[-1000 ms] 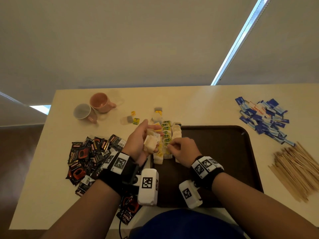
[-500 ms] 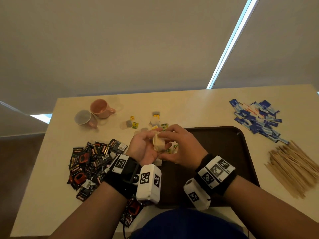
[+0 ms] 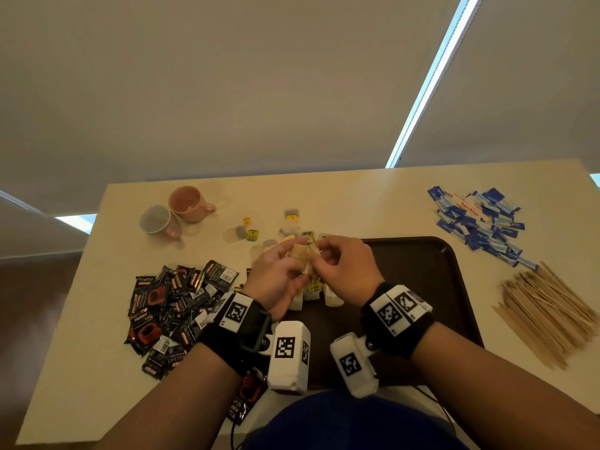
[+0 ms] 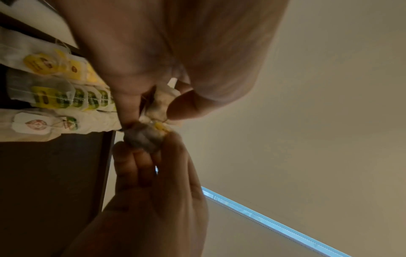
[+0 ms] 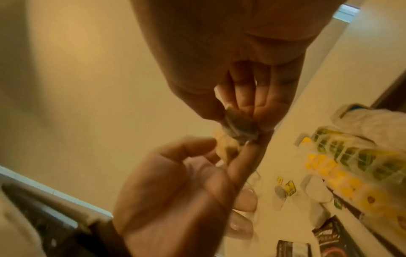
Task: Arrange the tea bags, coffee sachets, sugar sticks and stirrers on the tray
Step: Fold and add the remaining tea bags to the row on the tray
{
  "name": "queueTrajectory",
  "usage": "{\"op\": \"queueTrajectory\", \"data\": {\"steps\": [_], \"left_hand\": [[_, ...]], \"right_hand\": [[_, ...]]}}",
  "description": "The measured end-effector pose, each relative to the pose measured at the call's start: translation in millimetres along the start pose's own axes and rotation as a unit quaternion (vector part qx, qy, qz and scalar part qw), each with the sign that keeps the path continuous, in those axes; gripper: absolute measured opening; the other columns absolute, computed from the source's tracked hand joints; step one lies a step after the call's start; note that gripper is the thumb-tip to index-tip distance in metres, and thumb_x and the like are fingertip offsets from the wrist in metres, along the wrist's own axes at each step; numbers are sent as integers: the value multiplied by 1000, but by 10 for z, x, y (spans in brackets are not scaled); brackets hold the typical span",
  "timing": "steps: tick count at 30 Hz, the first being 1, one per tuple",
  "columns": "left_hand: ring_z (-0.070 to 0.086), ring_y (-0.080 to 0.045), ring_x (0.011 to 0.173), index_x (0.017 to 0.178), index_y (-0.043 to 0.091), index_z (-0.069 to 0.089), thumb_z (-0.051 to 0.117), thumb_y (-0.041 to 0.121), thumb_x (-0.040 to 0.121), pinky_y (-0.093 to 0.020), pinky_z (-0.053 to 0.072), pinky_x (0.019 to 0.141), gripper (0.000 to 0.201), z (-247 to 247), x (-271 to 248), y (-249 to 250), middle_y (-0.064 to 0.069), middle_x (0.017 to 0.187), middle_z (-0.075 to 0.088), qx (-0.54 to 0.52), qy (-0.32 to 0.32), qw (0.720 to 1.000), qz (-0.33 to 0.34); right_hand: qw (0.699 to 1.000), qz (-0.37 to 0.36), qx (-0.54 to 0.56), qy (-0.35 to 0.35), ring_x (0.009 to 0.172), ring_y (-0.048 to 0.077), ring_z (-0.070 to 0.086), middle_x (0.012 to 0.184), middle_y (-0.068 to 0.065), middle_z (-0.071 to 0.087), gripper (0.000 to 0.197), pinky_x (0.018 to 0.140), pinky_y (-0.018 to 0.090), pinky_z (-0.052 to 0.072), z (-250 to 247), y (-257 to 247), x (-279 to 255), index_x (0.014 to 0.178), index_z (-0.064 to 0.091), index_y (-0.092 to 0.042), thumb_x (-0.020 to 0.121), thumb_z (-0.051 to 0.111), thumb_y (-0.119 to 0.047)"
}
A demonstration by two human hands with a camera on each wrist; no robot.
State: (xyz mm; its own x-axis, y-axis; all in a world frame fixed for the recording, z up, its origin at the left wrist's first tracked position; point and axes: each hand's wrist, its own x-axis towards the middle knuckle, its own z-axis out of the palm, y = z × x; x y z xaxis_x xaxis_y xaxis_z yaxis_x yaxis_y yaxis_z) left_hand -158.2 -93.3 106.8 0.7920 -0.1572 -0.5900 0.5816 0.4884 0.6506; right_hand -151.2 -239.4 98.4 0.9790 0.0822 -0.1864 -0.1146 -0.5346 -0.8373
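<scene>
Both hands meet above the left edge of the dark brown tray (image 3: pixel 422 287). My left hand (image 3: pixel 292 258) holds a small bunch of tea bags (image 3: pixel 303 254), seen crumpled between its thumb and fingers in the left wrist view (image 4: pixel 162 99). My right hand (image 3: pixel 324 254) pinches one greyish tea bag (image 5: pixel 239 128) at the end of that bunch (image 4: pixel 142 137). Rows of tea bags (image 3: pixel 311 292) with yellow and green tags lie on the tray's left side (image 4: pixel 54 97). The hands hide the middle of these rows in the head view.
A heap of black coffee sachets (image 3: pixel 175 303) lies left of the tray. Blue sugar sticks (image 3: pixel 480 225) and wooden stirrers (image 3: pixel 548 313) lie to its right. Two cups (image 3: pixel 190 203) stand at the back left, with loose tea bags (image 3: pixel 250 233) behind the tray.
My right hand left the rows on the tray and rose to the left hand's bunch, where it now pinches one tea bag. The left hand lifted slightly toward the middle.
</scene>
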Motion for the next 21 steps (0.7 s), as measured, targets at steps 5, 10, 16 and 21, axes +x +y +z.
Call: {"op": "queueTrajectory", "data": {"steps": [5, 10, 16, 21], "left_hand": [[68, -23, 97, 125, -2, 57, 43, -9, 100, -31, 62, 74, 30, -150, 96, -16, -19, 114, 64, -2, 64, 998, 16], [68, -32, 99, 126, -3, 56, 44, -2, 102, -35, 62, 78, 27, -344, 163, 59, -22, 116, 61, -17, 111, 993, 20], [61, -41, 118, 129, -4, 56, 43, -1, 102, -37, 60, 83, 30, -458, 195, 61, -27, 124, 62, -12, 125, 992, 8], [62, -39, 117, 122, -1, 59, 43, -1, 102, -41, 56, 91, 25, -446, 227, 26, -29, 129, 58, 0, 119, 993, 0]], "right_hand": [[996, 53, 76, -2, 74, 20, 72, 81, 5, 73, 10, 65, 24, 59, -56, 110, 35, 98, 71, -10, 88, 69, -11], [998, 55, -7, -1, 74, 6, 65, 81, -7, 68, 2, 70, 23, 54, 45, 393, 101, 85, 71, -21, 85, 73, -22], [978, 101, -103, -152, 76, 4, 58, 84, -6, 65, 12, 64, 9, 44, 460, 651, 159, 98, 72, -19, 87, 69, -15], [960, 114, -159, -200, 83, 10, 60, 88, -3, 67, 12, 71, 17, 45, 868, 761, 175, 96, 77, -16, 86, 71, -13]]}}
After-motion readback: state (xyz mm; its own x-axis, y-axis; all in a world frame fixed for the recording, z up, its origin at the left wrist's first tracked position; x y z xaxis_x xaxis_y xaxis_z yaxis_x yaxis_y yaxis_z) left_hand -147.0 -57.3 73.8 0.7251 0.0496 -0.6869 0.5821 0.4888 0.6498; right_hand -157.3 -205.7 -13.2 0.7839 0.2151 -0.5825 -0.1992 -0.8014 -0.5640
